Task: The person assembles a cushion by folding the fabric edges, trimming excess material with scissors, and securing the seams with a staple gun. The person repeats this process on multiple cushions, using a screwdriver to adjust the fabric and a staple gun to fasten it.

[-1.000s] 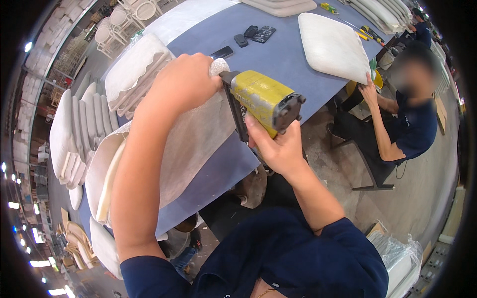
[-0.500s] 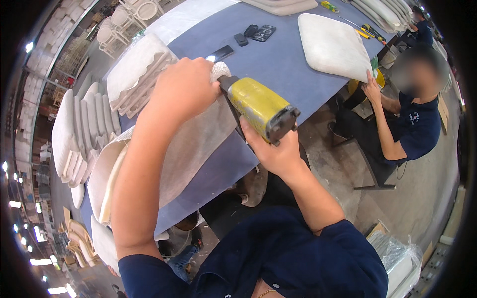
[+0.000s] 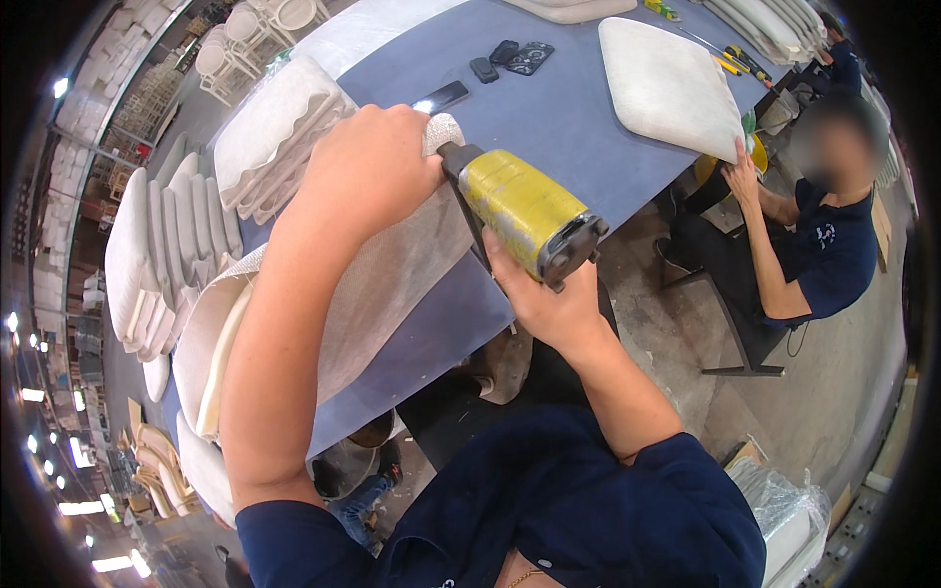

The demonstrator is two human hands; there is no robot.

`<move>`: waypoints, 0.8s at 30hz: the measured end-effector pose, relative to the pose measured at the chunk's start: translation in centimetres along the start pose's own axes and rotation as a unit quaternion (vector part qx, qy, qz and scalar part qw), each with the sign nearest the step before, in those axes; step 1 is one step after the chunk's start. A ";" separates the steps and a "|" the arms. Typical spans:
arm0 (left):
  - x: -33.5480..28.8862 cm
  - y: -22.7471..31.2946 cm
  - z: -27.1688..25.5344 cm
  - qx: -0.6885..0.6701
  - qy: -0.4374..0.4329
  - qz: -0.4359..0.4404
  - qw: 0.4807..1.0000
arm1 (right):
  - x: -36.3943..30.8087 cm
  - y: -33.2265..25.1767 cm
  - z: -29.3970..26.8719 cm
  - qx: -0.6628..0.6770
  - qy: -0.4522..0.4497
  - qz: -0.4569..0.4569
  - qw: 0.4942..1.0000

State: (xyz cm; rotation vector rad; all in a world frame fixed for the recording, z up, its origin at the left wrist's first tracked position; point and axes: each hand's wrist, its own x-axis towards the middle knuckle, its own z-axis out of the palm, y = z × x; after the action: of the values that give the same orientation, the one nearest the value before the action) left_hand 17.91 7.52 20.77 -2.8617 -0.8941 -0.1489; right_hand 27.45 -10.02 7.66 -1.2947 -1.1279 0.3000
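A yellow and black staple gun (image 3: 524, 201) is gripped in my right hand (image 3: 554, 299), its nose touching the far edge of a pale fabric seat cushion (image 3: 392, 279). My left hand (image 3: 377, 162) is closed on that same edge, pinching a folded-over flap of fabric beside the nose. The cushion lies underside up on the blue-covered table (image 3: 534, 108), partly hidden by my left forearm. At its left end the fabric stands loose from a cream foam layer (image 3: 218, 377).
Stacked pale cushions (image 3: 279, 132) stand beyond my left arm, with more cushions (image 3: 167, 245) at far left. Phones and small black objects (image 3: 505, 54) lie on the table. On the right a seated co-worker (image 3: 828, 230) holds another cushion (image 3: 667, 88) near yellow-handled tools (image 3: 730, 64).
The view has shifted slightly, so the table things sit a little differently. Both hands keep their hold, and the staple gun's nose stays at the cushion edge.
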 end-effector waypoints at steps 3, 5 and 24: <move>0.0 -0.2 0.2 -0.005 0.010 0.004 1.000 | 1.3 -0.3 0.0 0.049 0.046 -0.024 0.997; -0.2 -0.2 0.2 -0.002 0.015 0.000 1.000 | 2.0 -0.3 -0.2 0.037 0.040 -0.035 0.998; -0.2 1.3 0.7 0.025 0.027 0.020 0.999 | 2.2 0.3 -1.6 0.043 0.000 0.016 0.999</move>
State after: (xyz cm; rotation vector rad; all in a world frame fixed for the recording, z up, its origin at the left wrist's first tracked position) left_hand 18.58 6.44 19.93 -2.8136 -0.8186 -0.1969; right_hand 29.88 -9.33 8.69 -1.2383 -1.0829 0.3688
